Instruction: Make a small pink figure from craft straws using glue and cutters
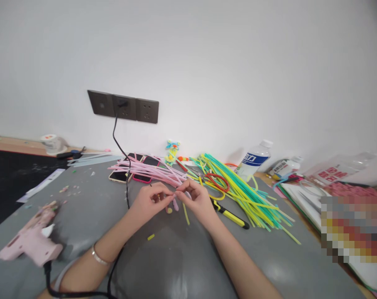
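Observation:
My left hand (151, 201) and my right hand (197, 199) meet over a grey cushion (176, 257), fingers pinched together on a small pink pipe-cleaner piece (175, 202). A yellow-green pipe cleaner (186, 214) hangs down from under my right hand. A short yellow offcut (150, 237) lies on the cushion below my hands. Just behind my hands lies a bundle of pink pipe cleaners (151, 171).
A pink glue gun (31, 239) with a black cord lies at the left. Phones (133, 169), scissors (215, 181), a yellow utility knife (230, 214) and green-yellow pipe cleaners (250, 191) lie behind and right. A water bottle (253, 160) stands by the wall, below a socket strip (123, 106).

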A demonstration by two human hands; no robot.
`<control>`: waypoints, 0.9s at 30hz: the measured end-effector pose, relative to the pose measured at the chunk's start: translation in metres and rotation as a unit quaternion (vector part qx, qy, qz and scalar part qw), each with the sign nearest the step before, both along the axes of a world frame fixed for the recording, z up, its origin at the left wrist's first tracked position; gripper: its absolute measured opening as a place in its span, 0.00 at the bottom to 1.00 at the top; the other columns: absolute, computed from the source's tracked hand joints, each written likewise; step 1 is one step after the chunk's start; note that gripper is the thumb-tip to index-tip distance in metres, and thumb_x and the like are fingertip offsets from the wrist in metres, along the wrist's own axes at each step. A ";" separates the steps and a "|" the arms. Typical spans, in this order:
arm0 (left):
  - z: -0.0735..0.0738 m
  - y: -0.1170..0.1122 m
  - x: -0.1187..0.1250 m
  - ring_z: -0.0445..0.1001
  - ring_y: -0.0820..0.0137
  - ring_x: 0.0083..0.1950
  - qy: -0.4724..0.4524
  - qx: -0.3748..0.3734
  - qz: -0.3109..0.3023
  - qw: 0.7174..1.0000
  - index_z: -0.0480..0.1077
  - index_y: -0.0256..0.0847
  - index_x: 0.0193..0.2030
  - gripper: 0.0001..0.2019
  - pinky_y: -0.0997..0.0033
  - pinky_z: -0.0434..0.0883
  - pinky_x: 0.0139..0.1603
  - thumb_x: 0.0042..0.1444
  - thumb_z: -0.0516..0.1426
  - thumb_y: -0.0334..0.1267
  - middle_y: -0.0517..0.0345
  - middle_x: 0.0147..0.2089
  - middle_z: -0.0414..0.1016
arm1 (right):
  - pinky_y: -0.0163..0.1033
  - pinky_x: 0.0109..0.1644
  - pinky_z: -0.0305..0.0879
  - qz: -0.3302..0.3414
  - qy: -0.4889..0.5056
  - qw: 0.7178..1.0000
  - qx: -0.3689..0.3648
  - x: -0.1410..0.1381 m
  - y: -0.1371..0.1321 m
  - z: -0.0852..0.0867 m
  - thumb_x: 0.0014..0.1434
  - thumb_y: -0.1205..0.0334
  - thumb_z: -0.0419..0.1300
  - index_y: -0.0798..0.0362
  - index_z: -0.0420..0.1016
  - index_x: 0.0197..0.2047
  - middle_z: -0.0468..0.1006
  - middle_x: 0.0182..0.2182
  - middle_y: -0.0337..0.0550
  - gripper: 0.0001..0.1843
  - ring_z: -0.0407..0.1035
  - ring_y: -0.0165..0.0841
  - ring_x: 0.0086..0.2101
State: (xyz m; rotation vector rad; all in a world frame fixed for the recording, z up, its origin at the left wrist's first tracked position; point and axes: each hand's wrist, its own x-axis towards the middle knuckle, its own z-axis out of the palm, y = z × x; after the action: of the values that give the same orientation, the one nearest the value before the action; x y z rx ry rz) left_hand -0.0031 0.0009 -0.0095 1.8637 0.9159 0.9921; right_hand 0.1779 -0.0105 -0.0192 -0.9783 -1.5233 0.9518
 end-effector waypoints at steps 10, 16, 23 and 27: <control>0.003 -0.002 -0.001 0.72 0.74 0.28 -0.052 -0.135 -0.060 0.988 0.75 0.36 0.28 0.11 0.77 0.69 0.29 0.56 0.60 0.40 0.57 0.29 0.75 | 0.37 0.36 0.63 0.003 -0.042 0.999 -0.001 0.001 -0.004 0.004 0.58 0.56 0.63 0.53 0.74 0.32 0.75 0.27 0.40 0.09 0.69 0.32 0.30; -0.002 -0.001 -0.002 0.71 0.76 0.27 -0.121 -0.257 -0.091 0.955 0.73 0.36 0.32 0.11 0.78 0.69 0.31 0.55 0.63 0.42 0.56 0.31 0.78 | 0.36 0.34 0.62 0.014 -0.047 0.999 -0.003 0.002 -0.005 0.006 0.59 0.57 0.62 0.52 0.73 0.32 0.75 0.27 0.40 0.08 0.69 0.31 0.29; 0.001 -0.002 -0.002 0.77 0.74 0.31 -0.178 -0.359 -0.107 0.910 0.72 0.35 0.32 0.13 0.76 0.72 0.34 0.53 0.65 0.43 0.53 0.32 0.80 | 0.37 0.36 0.64 0.020 -0.020 1.000 -0.008 0.002 -0.004 0.007 0.57 0.55 0.64 0.52 0.75 0.34 0.75 0.28 0.40 0.09 0.69 0.32 0.30; 0.001 -0.002 -0.003 0.76 0.76 0.29 -0.180 -0.365 -0.102 0.908 0.74 0.33 0.32 0.13 0.78 0.72 0.33 0.54 0.64 0.45 0.52 0.33 0.80 | 0.36 0.33 0.65 0.064 0.030 0.995 -0.072 0.003 -0.001 0.008 0.56 0.50 0.65 0.53 0.75 0.34 0.75 0.26 0.39 0.14 0.69 0.30 0.27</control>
State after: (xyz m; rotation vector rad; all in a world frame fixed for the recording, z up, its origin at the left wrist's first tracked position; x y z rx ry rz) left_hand -0.0058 -0.0007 -0.0087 1.0685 0.7108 0.6921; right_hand 0.1814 -0.0120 -0.0107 -0.9525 -1.4975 1.1860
